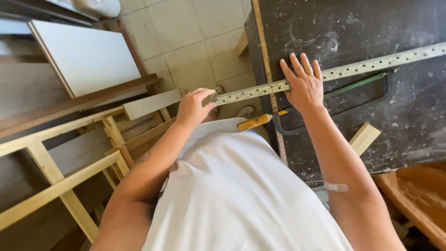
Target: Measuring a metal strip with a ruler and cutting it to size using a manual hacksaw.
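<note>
Head view: my left hand (194,107) pinches the perforated metal strip's (367,67) overhanging end; my right hand (304,86) presses flat on it on the desk (371,28), hiding part of the hacksaw (325,104) below it.

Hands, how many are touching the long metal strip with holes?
2. The left hand grips the perforated metal strip at its end past the table edge; the right hand presses flat on it over the dark table.

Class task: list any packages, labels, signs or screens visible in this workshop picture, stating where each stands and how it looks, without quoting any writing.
None are visible: no package, label, sign or screen appears around the dark workbench, the perforated metal strip or the hacksaw.
</note>
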